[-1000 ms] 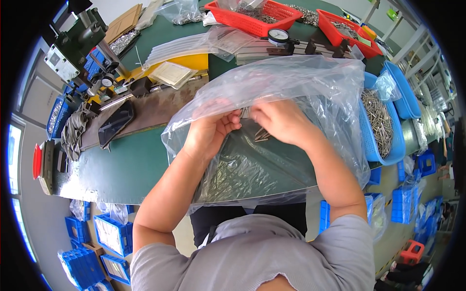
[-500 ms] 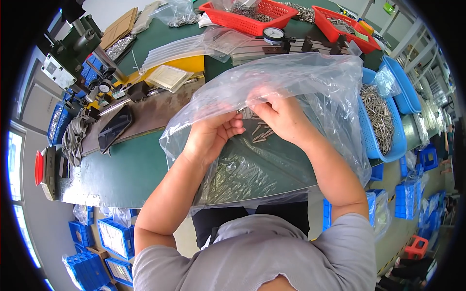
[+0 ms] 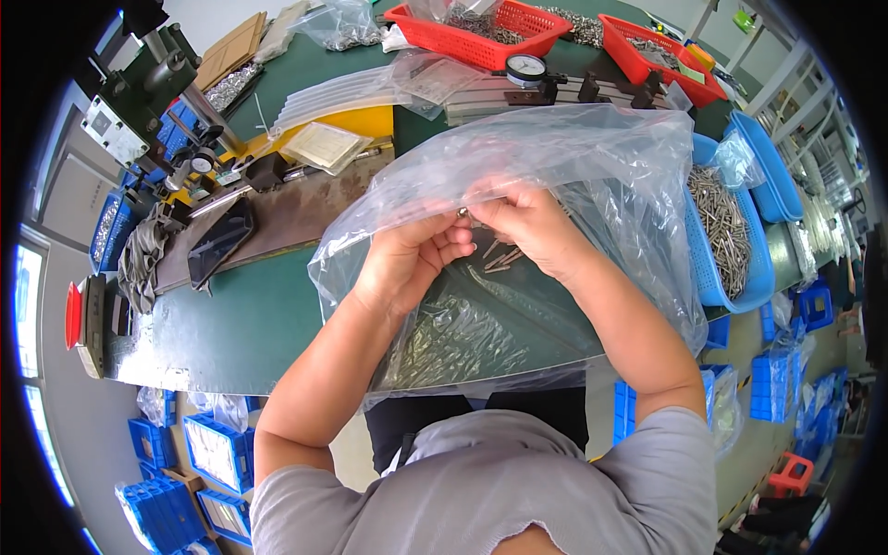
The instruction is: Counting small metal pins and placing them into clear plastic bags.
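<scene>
A large clear plastic bag (image 3: 629, 157) spreads over the middle of the green table, its upper sheet draped over the fingers of both hands. My left hand (image 3: 402, 264) is closed, thumb and index finger pinching a small shiny metal part (image 3: 462, 213); its other fingers are curled. My right hand (image 3: 532, 227) meets it from the right, thumb and fingers pressed together at the same part. Its fingertips are partly veiled by the plastic. Several slim metal pins (image 3: 502, 259) lie just under my right hand, on or inside the bag.
To the right, a blue basket (image 3: 763, 287) holds many metal pins. Red baskets (image 3: 444, 37) with metal parts stand at the back, near a dial gauge (image 3: 525, 67). A black phone-like slab (image 3: 222, 242) and a gauge stand (image 3: 208, 116) are on the left.
My right hand has come slightly closer to my left, and the small metal part now shows between their fingertips. Fewer of the loose pins are visible beneath my right hand.
</scene>
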{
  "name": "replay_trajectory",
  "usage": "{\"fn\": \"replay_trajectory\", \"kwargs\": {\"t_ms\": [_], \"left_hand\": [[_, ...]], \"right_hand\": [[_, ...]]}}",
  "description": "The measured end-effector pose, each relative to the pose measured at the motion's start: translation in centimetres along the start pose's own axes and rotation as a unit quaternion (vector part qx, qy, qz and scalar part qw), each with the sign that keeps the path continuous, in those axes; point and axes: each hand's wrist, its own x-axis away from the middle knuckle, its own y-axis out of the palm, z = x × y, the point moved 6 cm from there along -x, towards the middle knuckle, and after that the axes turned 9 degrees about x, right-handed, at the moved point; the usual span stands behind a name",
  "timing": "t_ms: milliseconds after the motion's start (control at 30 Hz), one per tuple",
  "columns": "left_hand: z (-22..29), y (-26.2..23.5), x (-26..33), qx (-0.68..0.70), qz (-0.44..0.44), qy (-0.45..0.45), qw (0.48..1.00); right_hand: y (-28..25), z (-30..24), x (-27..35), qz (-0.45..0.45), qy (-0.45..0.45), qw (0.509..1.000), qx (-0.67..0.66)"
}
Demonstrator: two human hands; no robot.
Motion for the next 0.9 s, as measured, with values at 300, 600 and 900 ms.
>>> {"fn": "replay_trajectory", "kwargs": {"t_ms": [300,600,900], "left_hand": [[0.6,-1.2,-0.1,-0.017,0.033,0.041,0.998],[1.9,-1.6,-0.2,-0.026,0.038,0.166,0.985],[1.9,-1.7,-0.2,-0.011,0.023,0.161,0.987]], "right_hand": [[-1.9,1.1,-0.9,0.052,0.056,0.983,-0.165],[-0.2,-0.3,-0.9,0.093,-0.208,0.836,0.5],[0.6,-0.2,-0.4,-0.005,-0.202,0.81,0.55]]}}
